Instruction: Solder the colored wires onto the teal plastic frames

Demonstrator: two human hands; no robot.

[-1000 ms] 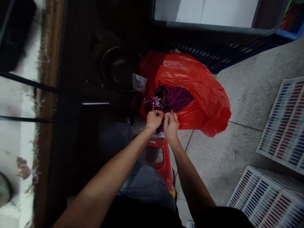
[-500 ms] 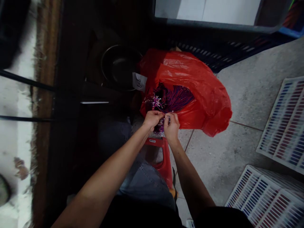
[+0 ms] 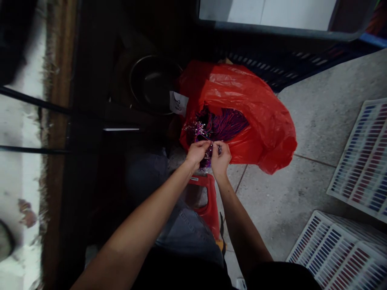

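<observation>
A red plastic bag (image 3: 260,108) lies open, with a bundle of purple and dark blue cords (image 3: 229,123) inside. Small shiny beads or ends (image 3: 198,128) cluster at the bag's left opening. My left hand (image 3: 198,152) is closed in a pinch on a thin purple cord. Close beside it, its fingertips almost touching the left ones, my right hand (image 3: 220,156) is curled closed around purple cord with shiny bits. More purple strands hang below and between both hands, over the red stool (image 3: 211,201).
A dark round pan (image 3: 154,84) and a paper tag marked with digits (image 3: 178,103) are left of the bag. Behind stands a dark blue crate (image 3: 272,72). Two white slatted baskets (image 3: 359,157) stand on the floor at right.
Both hands have shifted slightly right and up, their fingertips now nearer each other. A dark loop of cord shows above the left fingers.
</observation>
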